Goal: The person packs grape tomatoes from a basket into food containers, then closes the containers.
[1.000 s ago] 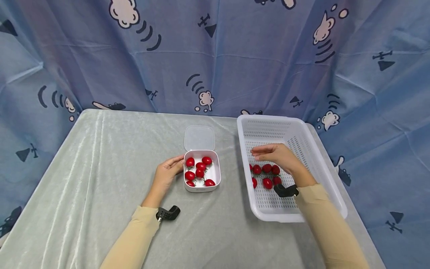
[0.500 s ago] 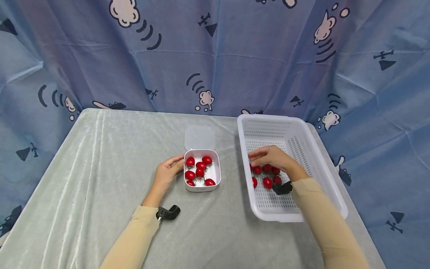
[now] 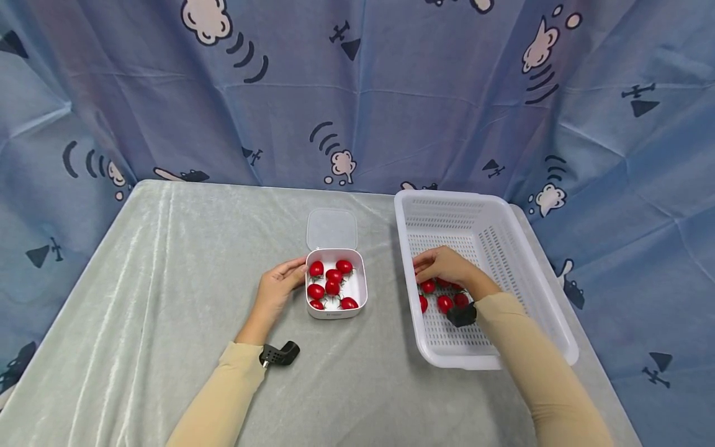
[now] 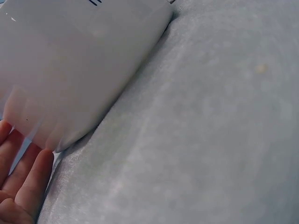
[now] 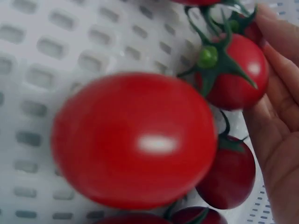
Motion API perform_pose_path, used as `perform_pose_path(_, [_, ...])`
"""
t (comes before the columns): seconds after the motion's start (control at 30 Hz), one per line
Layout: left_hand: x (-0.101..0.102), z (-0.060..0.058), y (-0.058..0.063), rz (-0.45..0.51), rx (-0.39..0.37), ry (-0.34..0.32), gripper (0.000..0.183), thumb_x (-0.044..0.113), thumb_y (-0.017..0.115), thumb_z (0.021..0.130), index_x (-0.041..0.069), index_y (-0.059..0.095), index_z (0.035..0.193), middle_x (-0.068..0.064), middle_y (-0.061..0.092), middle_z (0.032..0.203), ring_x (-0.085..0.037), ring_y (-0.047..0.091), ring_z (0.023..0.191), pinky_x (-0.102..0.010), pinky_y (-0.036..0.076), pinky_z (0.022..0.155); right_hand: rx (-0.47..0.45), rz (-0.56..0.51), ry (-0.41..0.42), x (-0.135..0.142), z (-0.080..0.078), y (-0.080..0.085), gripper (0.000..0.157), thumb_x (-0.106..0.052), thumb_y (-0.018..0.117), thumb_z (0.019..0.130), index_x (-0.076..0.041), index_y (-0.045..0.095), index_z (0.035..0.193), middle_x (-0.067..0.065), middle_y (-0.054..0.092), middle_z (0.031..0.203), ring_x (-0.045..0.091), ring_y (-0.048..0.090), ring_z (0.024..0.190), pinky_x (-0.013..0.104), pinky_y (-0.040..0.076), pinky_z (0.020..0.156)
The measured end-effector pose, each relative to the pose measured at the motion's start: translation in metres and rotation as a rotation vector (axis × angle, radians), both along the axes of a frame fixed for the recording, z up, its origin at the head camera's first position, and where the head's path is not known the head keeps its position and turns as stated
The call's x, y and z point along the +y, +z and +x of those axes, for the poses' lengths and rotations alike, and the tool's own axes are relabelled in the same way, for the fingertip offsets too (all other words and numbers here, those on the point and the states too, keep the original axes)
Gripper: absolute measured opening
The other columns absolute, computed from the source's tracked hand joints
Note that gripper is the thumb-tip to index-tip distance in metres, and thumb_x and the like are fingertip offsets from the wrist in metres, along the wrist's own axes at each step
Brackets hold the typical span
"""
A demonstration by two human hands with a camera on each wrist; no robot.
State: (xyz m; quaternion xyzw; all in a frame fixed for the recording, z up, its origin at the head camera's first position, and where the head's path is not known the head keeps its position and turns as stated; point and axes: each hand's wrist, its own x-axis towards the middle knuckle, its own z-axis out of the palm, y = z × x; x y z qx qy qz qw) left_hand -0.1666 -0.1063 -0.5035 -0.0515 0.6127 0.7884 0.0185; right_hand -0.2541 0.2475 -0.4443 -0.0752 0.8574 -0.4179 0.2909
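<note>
My left hand [image 3: 276, 287] rests its fingertips against the left wall of a small white box [image 3: 335, 315], fingers fairly straight. In the left wrist view its fingers [image 4: 35, 179] touch the box's lower side [image 4: 79, 60]. Several red cherry tomatoes [image 3: 332, 287] with green stems lie in the box. My right hand [image 3: 447, 266] reaches into a white plastic basket [image 3: 416, 335] by its left wall. Its thumb and fingers curl about a cherry tomato [image 5: 253, 32], partly hidden in the right wrist view. Other cherry tomatoes [image 5: 135, 140] lie close by on the perforated floor.
The box's translucent lid [image 3: 332, 229] lies folded back behind it. A pale grey cloth [image 3: 195, 261] covers the table, and a patterned blue curtain [image 3: 290, 93] hangs along the back. The basket's raised rim stands between the box and the right hand.
My right hand has moved down and slightly left in the basket, now covering tomatoes that were visible beside its left wall. The left hand and box have stayed still.
</note>
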Motion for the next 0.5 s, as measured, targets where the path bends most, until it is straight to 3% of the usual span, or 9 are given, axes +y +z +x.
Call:
perform_pose_path(0.27, [-0.0013,-0.0024,-0.0087,-0.016,0.016,0.015,0.040,0.019,0.066,0.087,-0.005,0.060,0.118,-0.026,0.060,0.116,-0.009,0.067,0.090,-0.021,0.053,0.082,0.018,0.024,-0.024,-0.0054,0.0001,-0.0023,0.040,-0.006,0.076,0.073,0.006,0.063,0.108,0.006,0.071,0.088,0.007,0.064,0.076,0.019,0.052,0.071])
perform_pose_path(0.5, [-0.0012,-0.0030,-0.0071,0.010,-0.015,0.005,0.037,0.012,0.065,0.087,-0.006,0.058,0.119,-0.026,0.059,0.118,-0.015,0.067,0.094,-0.022,0.053,0.083,0.052,0.070,-0.026,-0.0049,0.0020,0.0006,0.041,-0.012,0.077,0.073,0.002,0.066,0.109,0.006,0.071,0.091,0.007,0.060,0.076,0.021,0.051,0.071])
